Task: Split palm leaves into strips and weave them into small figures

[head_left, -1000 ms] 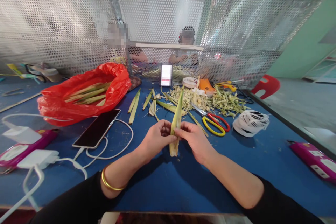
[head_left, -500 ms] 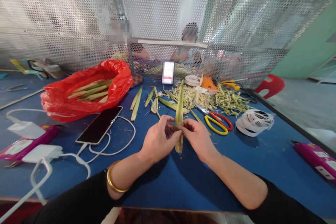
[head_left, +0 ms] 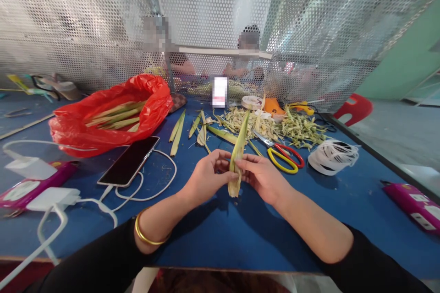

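Observation:
Both hands meet over the middle of the blue table (head_left: 213,233), pinching one yellow-green leaf stalk (head_left: 238,146). My left hand (head_left: 206,177) has its fingers curled on the stalk from the left. My right hand (head_left: 264,177) grips it from the right. The stalk stands nearly upright, its tip leaning to the right, its cut end just below the fingers. Scissors (head_left: 282,155) with red and yellow handles lie close beyond my right hand.
A red bag (head_left: 103,119) of stalks lies at the left, a phone (head_left: 129,161) on a white cable beside it. Loose stalks (head_left: 178,126) and a pile of trimmings (head_left: 275,126) lie further back. White string (head_left: 332,155) sits right. Two people sit behind the mesh screen (head_left: 85,23).
The stalk's tip has tilted to the right and my fingers have shifted their hold on it. The camera view moved slightly.

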Available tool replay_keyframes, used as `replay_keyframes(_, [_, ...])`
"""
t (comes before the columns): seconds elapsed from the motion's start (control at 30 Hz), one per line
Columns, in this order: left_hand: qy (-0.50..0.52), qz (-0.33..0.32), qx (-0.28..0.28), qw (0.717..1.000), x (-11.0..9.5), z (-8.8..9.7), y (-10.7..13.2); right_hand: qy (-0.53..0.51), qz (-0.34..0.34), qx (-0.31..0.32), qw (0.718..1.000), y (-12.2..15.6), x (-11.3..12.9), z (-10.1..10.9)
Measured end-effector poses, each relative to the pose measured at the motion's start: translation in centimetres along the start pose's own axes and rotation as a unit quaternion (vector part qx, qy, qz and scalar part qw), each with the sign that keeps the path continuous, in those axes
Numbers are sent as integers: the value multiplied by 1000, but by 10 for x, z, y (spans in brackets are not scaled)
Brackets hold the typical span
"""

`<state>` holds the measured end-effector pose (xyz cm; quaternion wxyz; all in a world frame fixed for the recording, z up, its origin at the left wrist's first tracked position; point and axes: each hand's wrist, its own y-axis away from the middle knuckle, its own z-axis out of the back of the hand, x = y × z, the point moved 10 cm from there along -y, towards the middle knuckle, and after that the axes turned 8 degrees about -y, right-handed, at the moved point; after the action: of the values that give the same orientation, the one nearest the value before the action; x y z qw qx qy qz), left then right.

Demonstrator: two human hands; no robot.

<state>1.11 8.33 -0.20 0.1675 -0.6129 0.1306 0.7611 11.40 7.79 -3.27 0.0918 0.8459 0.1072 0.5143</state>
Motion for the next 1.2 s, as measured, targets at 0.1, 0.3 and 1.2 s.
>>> replay_keyframes(0.1, [6, 33, -4, 999, 8, 1, -1, 4, 11, 1, 1000, 0, 2, -1])
replay_keyframes(0.3, [-340, -115, -107, 927, -23, 10, 13, 125, 138, -24, 982, 5, 20, -7])
replay_keyframes(1.2, [44, 109, -56, 992, 22, 18, 0, 225, 148, -4, 963, 1, 25, -4])
